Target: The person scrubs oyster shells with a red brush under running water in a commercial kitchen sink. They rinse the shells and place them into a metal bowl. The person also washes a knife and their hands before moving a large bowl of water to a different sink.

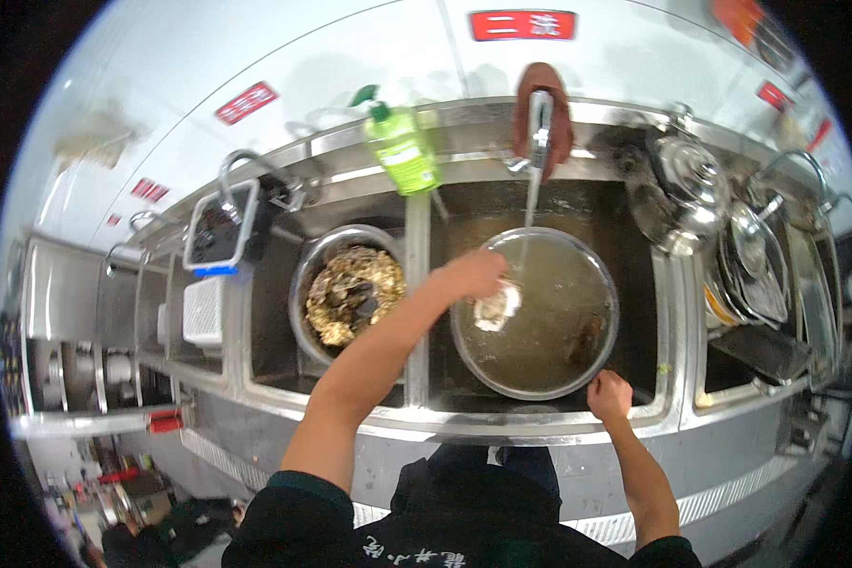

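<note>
A large round metal basin (614, 305) stands in the middle sink, full of cloudy brownish water (539, 334). Over its left side my left hand (484, 273) holds a pale, shiny, shell-like piece (495, 309) at the water surface; blur and glare hide its exact kind. My right hand (609, 395) is closed at the basin's lower right rim. A dark brown thing (588, 339) shows under the water on the right. From the tap (539, 128), wrapped in a brown cloth (559, 135), a stream runs into the basin.
Left of the divider (417, 234), a metal bowl (298, 298) holds yellowish-brown lumpy pieces (348, 277). A green pump bottle (401, 153) stands behind. Metal lids (689, 170) and stacked pans (752, 270) crowd the right. A black bin (220, 227) and white basket (204, 311) sit left.
</note>
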The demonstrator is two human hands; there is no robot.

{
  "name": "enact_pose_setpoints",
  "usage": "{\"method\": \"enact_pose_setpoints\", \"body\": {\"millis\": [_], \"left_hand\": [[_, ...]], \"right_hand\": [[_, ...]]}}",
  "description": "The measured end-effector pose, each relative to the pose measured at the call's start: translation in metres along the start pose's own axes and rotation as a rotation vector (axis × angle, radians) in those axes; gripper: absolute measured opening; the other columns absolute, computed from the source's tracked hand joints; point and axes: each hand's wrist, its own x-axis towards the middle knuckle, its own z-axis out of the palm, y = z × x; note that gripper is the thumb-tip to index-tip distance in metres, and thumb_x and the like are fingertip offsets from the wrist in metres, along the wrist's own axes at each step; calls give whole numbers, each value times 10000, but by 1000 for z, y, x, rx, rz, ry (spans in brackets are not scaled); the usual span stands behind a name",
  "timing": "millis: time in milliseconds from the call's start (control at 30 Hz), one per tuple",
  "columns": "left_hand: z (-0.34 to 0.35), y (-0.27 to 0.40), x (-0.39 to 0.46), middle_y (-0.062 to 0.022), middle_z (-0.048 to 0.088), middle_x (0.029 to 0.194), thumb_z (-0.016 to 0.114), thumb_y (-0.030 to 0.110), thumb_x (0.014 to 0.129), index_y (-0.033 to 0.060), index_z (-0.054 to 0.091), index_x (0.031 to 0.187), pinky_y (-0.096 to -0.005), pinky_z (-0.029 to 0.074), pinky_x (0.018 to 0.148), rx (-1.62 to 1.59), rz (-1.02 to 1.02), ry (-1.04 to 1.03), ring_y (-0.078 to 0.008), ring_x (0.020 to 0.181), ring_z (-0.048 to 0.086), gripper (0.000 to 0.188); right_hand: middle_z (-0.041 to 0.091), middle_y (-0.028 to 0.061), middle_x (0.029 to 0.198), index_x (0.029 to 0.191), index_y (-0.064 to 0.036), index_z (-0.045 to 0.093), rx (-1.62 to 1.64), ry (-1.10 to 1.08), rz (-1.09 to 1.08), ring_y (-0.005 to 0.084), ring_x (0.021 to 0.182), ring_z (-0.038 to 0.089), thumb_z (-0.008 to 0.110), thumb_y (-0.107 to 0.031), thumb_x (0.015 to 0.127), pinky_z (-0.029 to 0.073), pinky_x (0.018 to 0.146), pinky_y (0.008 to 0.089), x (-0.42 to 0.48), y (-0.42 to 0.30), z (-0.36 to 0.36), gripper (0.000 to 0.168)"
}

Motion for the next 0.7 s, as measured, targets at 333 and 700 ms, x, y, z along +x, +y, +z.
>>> {"method": "enact_pose_setpoints", "body": {"millis": [333,700], "left_hand": [[28,-32,-80,-182,685,1005,628,333,845,60,671,1071,-428,518,837,-295,18,37,-321,945,667,357],[78,-195,-238,-186,653,997,667,262,873,52,584,1116,-493,504,770,1,-420,416,-384,901,637,332]], "right_hand": [[592,186,725,718,-27,554,-25,-38,49,415,684,590,604,-121,793,474,612,506,-2,-3,-2,131],[574,164,700,700,-48,540,-27,41,-16,390,633,587,613,-115,773,473,572,479,2,2,9,124]]}}
